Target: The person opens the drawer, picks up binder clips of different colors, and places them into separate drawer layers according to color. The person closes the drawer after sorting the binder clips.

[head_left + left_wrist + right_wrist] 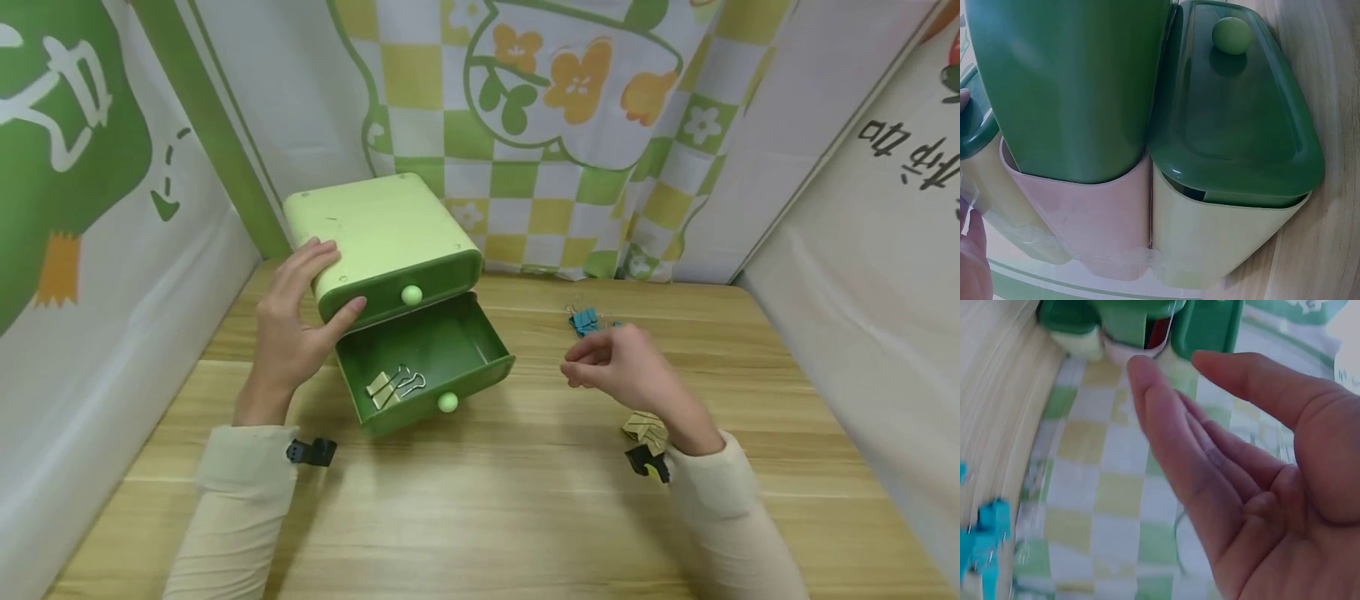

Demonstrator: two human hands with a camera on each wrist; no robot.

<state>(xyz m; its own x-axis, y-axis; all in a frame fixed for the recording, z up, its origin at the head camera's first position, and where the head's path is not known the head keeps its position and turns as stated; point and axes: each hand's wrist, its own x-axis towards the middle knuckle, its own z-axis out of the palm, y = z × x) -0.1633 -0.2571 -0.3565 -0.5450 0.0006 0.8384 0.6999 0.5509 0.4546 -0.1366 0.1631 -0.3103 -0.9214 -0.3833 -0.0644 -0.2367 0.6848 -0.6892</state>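
Observation:
My left hand [288, 333] rests on the front left corner of a light green drawer box [382, 221], its fingers over the top and its thumb against the top drawer's front. Below that, a dark green drawer [457, 333] is pulled out, with gold binder clips [384, 390] lying in its front left part. The left wrist view shows the pulled-out drawer [1072, 94] in a pink tier, beside a closed drawer [1241, 125] with a round knob. Right of the drawer, my right hand [626, 367] hovers over the table, thumb and index finger apart, holding nothing.
Blue binder clips [585, 321] lie on the wooden table [495, 500] just beyond my right hand. More gold clips [647, 431] lie under my right wrist. A checked curtain [547, 175] hangs behind the table, and printed cloth walls stand at both sides.

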